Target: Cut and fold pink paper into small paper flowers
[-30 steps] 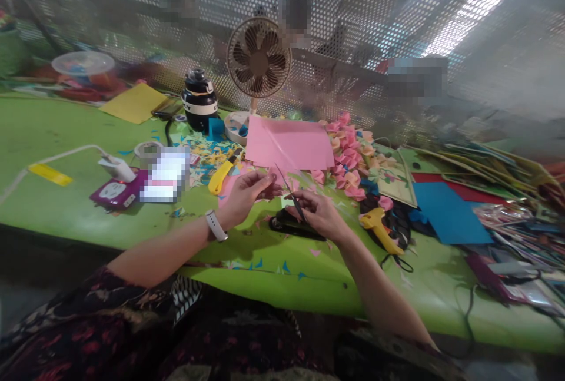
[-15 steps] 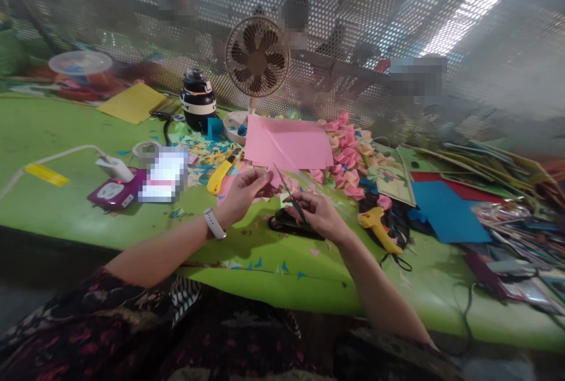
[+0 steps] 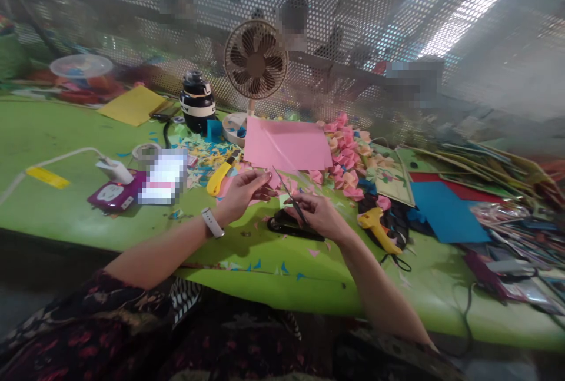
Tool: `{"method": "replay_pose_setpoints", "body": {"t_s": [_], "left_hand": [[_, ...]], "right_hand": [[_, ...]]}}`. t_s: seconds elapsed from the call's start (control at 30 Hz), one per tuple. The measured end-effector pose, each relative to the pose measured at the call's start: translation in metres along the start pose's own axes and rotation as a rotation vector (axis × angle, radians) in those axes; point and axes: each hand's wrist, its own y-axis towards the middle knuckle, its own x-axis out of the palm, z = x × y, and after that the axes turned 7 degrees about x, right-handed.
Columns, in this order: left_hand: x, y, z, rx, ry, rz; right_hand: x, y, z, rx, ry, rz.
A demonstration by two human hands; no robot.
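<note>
My left hand (image 3: 242,192), with a white watch band on its wrist, is pinched closed at the fingertips on a small piece of pink paper (image 3: 274,178), mostly hidden against the pink behind it. Facing it, my right hand (image 3: 320,213) is wrapped round slim dark scissors (image 3: 292,198), whose points aim up and left beside the paper. Their handles are hidden in my palm. Below the right hand lies a black stapler (image 3: 282,227). Just beyond both hands, a large pink sheet (image 3: 286,142) leans near a heap of folded pink paper pieces (image 3: 346,154).
A yellow cutter (image 3: 219,178) lies among paper scraps, left of the pink sheet. Further left are a lit phone (image 3: 164,175) and a purple power socket (image 3: 112,194). A fan (image 3: 256,63) and black bottle (image 3: 197,101) stand behind. A yellow glue gun (image 3: 377,229) and blue sheet (image 3: 450,211) lie right.
Both hands keep nearly the same place and grip. The pink paper at my left fingertips shifts slightly, and the whole view drifts a little.
</note>
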Motion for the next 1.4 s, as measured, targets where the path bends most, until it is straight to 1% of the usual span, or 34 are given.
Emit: {"method": "replay_pose_setpoints", "body": {"t_s": [0.2,0.3,0.37,0.47,0.53,0.63,0.7,0.77,0.87,1.0,1.1,1.23,1.33,1.4], "left_hand": [[0.0,0.001,0.001,-0.028,0.016,0.019],[0.001,0.002,0.002,-0.029,0.011,0.029],[0.0,0.002,0.002,-0.034,-0.007,0.04],[-0.001,0.004,0.002,-0.077,-0.062,0.071],[-0.002,0.006,0.003,-0.123,-0.108,0.102],[-0.003,0.01,0.004,-0.201,-0.166,0.149],[-0.003,0.012,0.004,-0.236,-0.19,0.167],[-0.004,0.014,0.003,-0.251,-0.187,0.163],[-0.005,0.014,0.0,-0.233,-0.16,0.141],[-0.006,0.014,-0.004,-0.17,-0.141,0.139],[-0.007,0.014,-0.006,-0.145,-0.11,0.113],[-0.01,0.014,-0.011,-0.139,-0.031,0.112],[-0.012,0.016,-0.014,-0.049,0.052,0.109],[-0.012,0.017,-0.014,0.021,0.086,0.132]], "right_hand": [[-0.003,0.001,0.004,-0.043,-0.068,0.011],[-0.006,0.003,0.005,-0.036,-0.073,0.034],[-0.01,0.006,0.007,-0.037,-0.067,0.086],[-0.023,0.014,0.015,-0.028,-0.102,0.218],[-0.033,0.021,0.023,0.027,-0.204,0.304],[-0.045,0.03,0.035,0.125,-0.477,0.392],[-0.05,0.034,0.04,0.163,-0.63,0.424],[-0.052,0.035,0.042,0.189,-0.692,0.438],[-0.057,0.035,0.044,0.232,-0.72,0.483],[-0.064,0.036,0.046,0.299,-0.777,0.556],[-0.067,0.038,0.05,0.332,-0.791,0.562],[-0.068,0.04,0.055,0.373,-0.831,0.571],[-0.069,0.041,0.056,0.431,-0.855,0.574],[-0.07,0.04,0.057,0.455,-0.871,0.566]]}}
